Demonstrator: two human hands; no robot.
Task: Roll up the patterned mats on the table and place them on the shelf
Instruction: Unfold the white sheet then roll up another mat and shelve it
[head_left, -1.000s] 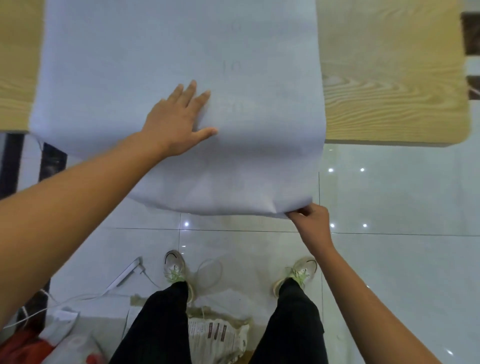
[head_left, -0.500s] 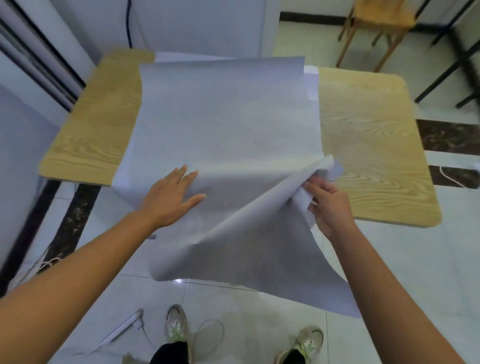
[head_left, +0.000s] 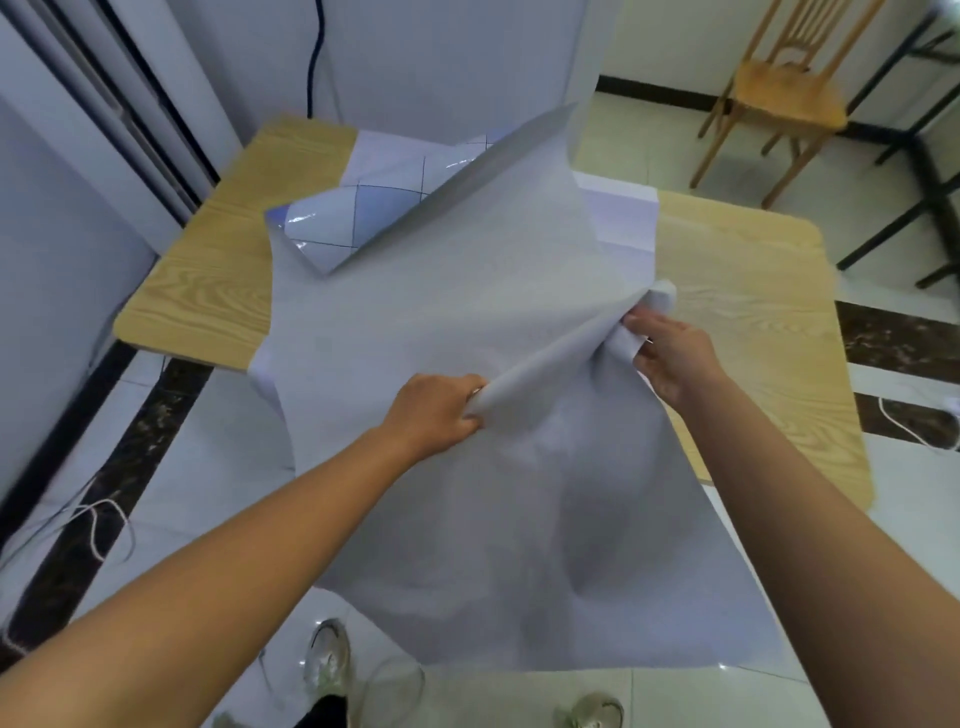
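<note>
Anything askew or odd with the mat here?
Yes. The mat lies skewed on the table, its near part hanging off the edge, and its far corner is flipped over, showing the glossy grid side.

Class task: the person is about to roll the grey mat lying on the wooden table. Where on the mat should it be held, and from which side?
Hold the mat along its lifted near fold, one grip at each end, as the left hand and right hand do, coming from the table's near edge. That fold already stands free, while the far corner curls up unevenly.
</note>
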